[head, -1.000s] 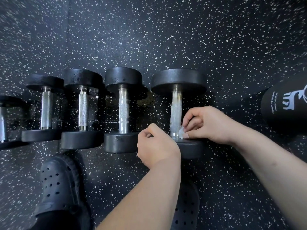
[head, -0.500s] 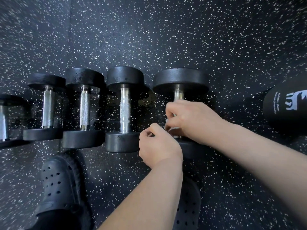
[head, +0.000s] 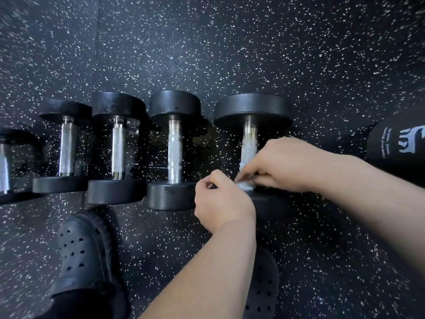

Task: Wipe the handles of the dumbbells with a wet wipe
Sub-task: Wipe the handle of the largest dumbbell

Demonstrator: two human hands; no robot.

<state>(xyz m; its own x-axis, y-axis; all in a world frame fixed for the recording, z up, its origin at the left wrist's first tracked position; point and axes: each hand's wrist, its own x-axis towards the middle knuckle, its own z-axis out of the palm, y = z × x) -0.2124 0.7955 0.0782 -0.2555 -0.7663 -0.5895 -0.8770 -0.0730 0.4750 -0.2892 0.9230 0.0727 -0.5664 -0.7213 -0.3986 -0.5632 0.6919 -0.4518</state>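
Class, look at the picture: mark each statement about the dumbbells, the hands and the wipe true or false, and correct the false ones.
1. The right hand holds a white wet wipe against the rightmost dumbbell's handle. True.
2. The row of dumbbells sits on a wooden rack. False: they lie on the speckled black floor.
3. The wet wipe is at the handle's far end. False: it is at the near end, by the near weight.
4. The person wears black perforated clogs. True.
5. The left hand grips the leftmost dumbbell. False: it is beside the wet wipe, at the rightmost dumbbell.
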